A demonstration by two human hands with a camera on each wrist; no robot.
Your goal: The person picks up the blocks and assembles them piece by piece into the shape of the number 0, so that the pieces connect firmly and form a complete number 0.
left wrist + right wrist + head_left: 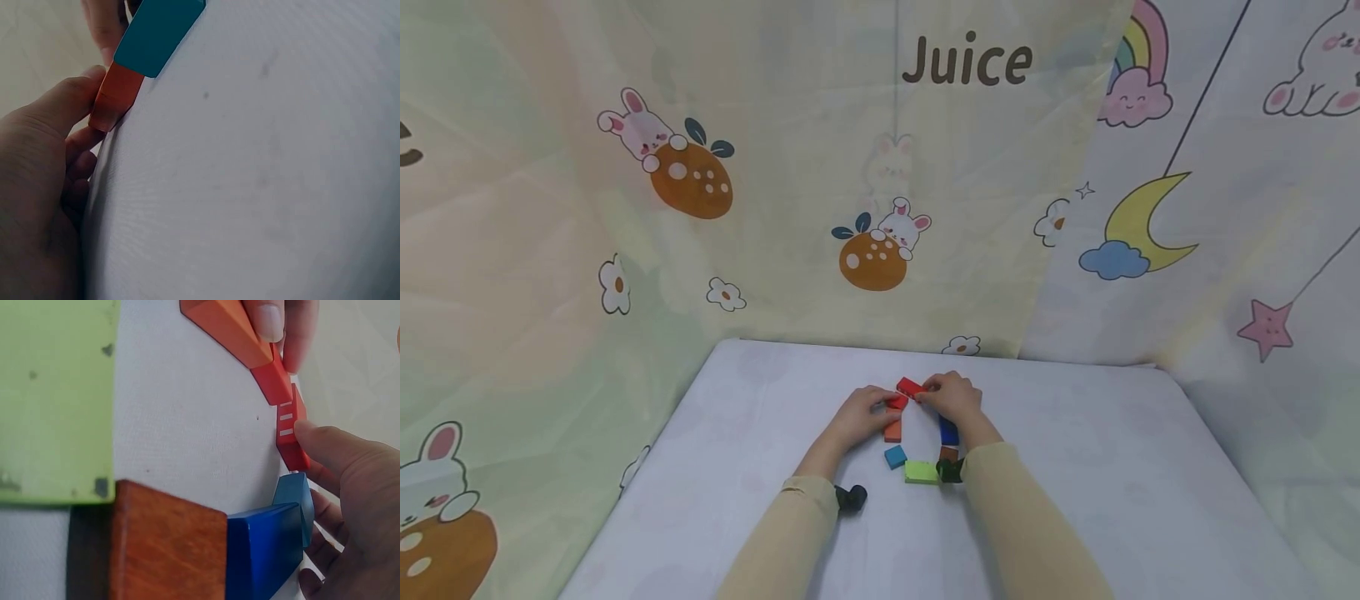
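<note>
My right hand (953, 396) pinches a red block with white stripes (289, 431) at the far end of a loop of blocks. Beside it, my left hand (861, 415) has thumb and finger around a plain red block (274, 381), touching the striped one or nearly so. The left thumb also lies close against an orange block (115, 97). Under the right hand's fingers stands a light blue block (301, 506), next to a dark blue block (259, 550). The left palm is hidden in the head view.
Nearer the person, a teal block (895, 457), a lime green block (921, 472) and a brown block (169, 544) continue the loop on the white table (700, 500). Black wrist cameras hang close above the tabletop. A printed curtain (775, 167) stands behind the table.
</note>
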